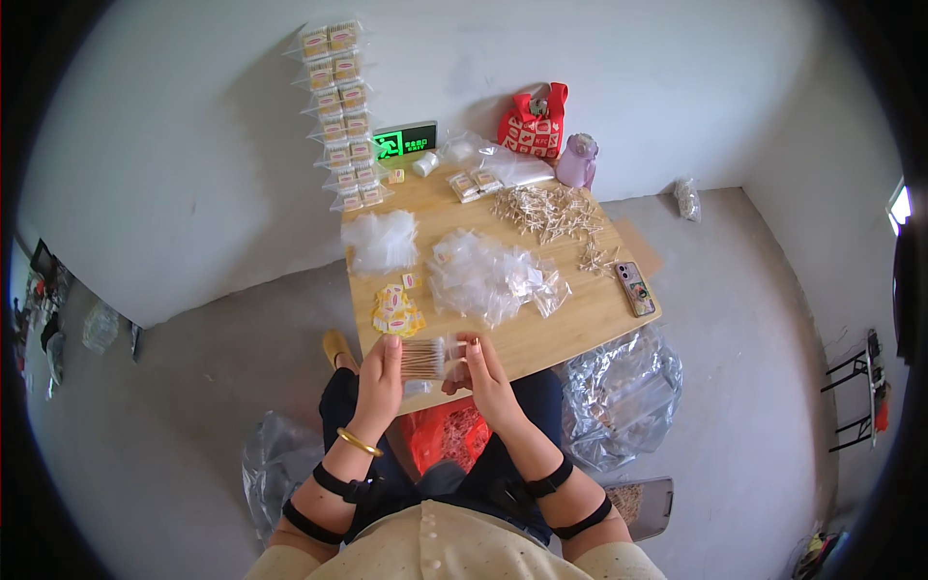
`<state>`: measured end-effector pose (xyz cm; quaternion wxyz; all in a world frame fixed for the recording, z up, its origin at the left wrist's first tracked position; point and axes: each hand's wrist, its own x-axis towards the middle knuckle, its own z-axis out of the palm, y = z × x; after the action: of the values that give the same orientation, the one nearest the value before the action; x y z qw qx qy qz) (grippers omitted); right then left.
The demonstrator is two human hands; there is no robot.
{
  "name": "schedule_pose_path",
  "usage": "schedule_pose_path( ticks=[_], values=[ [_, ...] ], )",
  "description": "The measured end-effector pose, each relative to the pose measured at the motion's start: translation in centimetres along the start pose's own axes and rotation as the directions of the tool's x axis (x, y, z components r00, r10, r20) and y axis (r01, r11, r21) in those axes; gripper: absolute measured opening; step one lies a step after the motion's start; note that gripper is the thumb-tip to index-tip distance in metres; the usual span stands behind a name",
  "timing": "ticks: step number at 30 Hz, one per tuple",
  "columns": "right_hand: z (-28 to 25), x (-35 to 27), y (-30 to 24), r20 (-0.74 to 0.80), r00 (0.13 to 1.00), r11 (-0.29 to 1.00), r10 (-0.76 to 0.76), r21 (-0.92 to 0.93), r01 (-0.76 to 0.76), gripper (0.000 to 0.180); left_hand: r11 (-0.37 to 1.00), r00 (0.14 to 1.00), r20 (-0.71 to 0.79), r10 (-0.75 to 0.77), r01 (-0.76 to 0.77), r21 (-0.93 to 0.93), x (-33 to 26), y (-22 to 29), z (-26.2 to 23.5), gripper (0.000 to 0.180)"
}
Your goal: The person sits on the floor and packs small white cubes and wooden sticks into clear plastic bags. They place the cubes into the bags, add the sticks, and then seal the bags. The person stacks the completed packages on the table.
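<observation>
Above the near side of the pale wooden tabletop (pixel 590 333), the left hand (pixel 383 372) clasps a clear plastic packet of brown-stemmed cotton swabs (pixel 421 359); the right hand (pixel 488 387) seems to pinch its right end. Uneven squeezing could bend stems or tear film.

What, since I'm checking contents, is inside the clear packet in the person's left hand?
Inside the clear packet, a row of cotton swabs shows, brown sticks side by side. The left hand covers part of the left end; whatever lies beneath the top layer is hidden.
</observation>
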<state>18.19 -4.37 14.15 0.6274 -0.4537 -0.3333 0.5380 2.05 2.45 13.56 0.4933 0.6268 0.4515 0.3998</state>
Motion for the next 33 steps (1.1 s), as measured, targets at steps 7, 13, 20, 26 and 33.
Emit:
schedule_pose_path(
  ticks=[7, 13, 20, 26, 33],
  values=[
    [0.6, 1.9, 2.4, -0.145, 0.896, 0.774, -0.420, -0.572, 0.271, 0.027, 0.979, 0.999, -0.001, 0.037, -0.036, 0.203, 0.2, 0.3, 2.8, 0.048],
    [-0.1, 1.8, 3.0, -0.198, 0.892, 0.823, -0.407, -0.503, 0.263, 0.024, 0.894, 0.962, 0.023, 0.273, -0.262, 0.363, 0.6, -0.1, 2.7, 0.051],
    [-1.4, 2.1, 3.7, -0.251, 0.911, 0.897, -0.328, -0.386, 0.216, 0.026, 0.849, 0.956, 0.055, 0.289, -0.282, 0.448, 1.1, -0.1, 3.9, 0.044],
    [-3.0, 3.0, 4.0, -0.310, 0.900, 0.944, -0.307, -0.216, 0.248, 0.030, 0.970, 0.978, 0.002, 0.208, -0.207, 0.126, 1.2, -1.3, 6.3, 0.037],
    [-4.8, 3.4, 4.1, -0.395, 0.877, 0.952, -0.273, -0.244, 0.187, 0.035, 1.000, 1.000, -0.014, -0.008, 0.008, 0.015, 1.0, -0.6, 7.2, 0.041]
  ],
)
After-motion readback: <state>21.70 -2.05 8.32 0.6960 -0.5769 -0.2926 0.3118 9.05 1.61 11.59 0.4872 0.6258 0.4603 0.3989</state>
